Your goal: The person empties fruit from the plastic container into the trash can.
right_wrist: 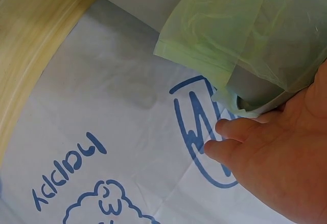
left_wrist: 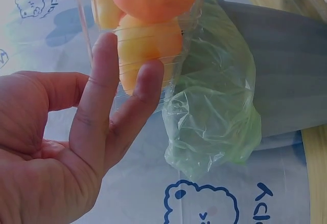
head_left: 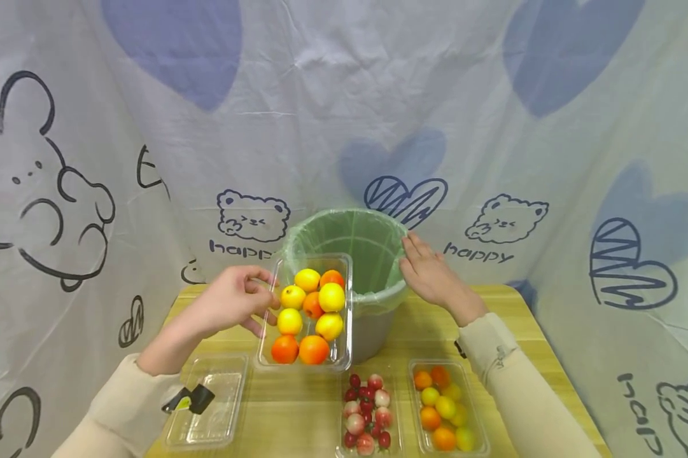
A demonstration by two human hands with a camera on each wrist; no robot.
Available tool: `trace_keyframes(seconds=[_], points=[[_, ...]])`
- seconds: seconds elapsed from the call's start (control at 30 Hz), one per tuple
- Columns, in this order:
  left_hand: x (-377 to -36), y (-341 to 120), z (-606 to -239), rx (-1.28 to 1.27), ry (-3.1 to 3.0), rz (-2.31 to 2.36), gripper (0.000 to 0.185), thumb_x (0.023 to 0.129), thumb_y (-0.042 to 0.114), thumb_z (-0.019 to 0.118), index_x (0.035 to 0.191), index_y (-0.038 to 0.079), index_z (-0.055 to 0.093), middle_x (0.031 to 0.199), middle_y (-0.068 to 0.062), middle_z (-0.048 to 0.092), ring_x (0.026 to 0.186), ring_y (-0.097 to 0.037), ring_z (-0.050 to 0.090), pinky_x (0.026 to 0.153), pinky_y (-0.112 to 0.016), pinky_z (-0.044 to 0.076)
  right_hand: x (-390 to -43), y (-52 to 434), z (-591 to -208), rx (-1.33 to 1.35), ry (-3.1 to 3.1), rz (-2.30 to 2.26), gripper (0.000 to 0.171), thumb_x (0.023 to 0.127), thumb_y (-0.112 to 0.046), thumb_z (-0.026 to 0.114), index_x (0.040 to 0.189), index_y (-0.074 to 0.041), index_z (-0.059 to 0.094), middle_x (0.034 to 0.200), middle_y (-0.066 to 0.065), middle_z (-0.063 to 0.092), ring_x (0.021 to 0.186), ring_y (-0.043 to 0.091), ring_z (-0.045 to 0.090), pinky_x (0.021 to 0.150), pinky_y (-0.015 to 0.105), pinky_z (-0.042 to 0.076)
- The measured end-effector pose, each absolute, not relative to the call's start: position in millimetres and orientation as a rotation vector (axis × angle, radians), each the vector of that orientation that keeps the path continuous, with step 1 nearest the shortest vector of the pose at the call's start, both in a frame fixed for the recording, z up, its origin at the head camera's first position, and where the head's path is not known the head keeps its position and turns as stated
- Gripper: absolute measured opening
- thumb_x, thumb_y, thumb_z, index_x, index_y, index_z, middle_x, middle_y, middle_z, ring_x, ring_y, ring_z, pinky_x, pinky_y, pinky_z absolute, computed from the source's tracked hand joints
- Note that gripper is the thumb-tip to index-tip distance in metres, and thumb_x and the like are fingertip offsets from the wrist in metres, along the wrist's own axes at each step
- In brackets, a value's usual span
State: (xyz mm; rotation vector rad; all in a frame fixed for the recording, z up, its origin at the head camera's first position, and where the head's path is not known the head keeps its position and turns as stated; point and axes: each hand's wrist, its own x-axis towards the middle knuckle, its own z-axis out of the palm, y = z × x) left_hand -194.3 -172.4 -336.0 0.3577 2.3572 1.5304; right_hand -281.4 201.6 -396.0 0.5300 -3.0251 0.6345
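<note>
My left hand [head_left: 237, 299] holds a clear plastic box [head_left: 263, 346] by its left side, raised and tilted so its inside faces me. In it lie several yellow fruits [head_left: 331, 297] and orange fruits [head_left: 314, 350]. Two fingers [left_wrist: 94, 106] lie against the box's wall in the left wrist view. Behind the box stands a grey bin [head_left: 372, 334] lined with a green bag [head_left: 352, 245]; the box overlaps its front left rim. Out at the bin's right rim, my right hand [head_left: 432, 270] rests with fingers extended, touching the bag's edge.
On the wooden table [head_left: 298, 407], an empty clear box [head_left: 206, 416] lies at the left. A box of small red and pinkish fruits [head_left: 366, 407] sits front centre, beside another box of orange and yellow fruits [head_left: 443, 407]. Printed white cloth [head_left: 321, 76] surrounds the table.
</note>
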Motion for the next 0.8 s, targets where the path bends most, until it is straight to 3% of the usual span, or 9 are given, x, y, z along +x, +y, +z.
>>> trace_keyframes(seconds=[0.57,0.8], points=[[-244,-153,-319,0.247,2.420,1.566,0.041,0.099,0.003,0.055,0.136,-0.013,0.049,0.115,-0.032,0.073,0.075,-0.024,0.078,0.063,-0.032,0.068,-280,200,-396,0.529,-3.026,0.615,0.064,0.114,-0.033,0.021,0.167,0.002,0.015,0.177,0.019,0.004,0.163,0.044,0.011,0.132,0.068,0.009],[-265,-138,-313,0.232,2.479,1.625,0.036,0.100,0.006,0.056,0.132,-0.010,0.052,0.114,-0.032,0.073,0.068,-0.019,0.076,0.066,-0.036,0.069,-278,200,-395,0.514,-3.037,0.637,0.065,0.113,-0.034,0.020,0.167,0.001,0.012,0.178,0.016,0.000,0.164,0.042,0.007,0.133,0.066,0.007]])
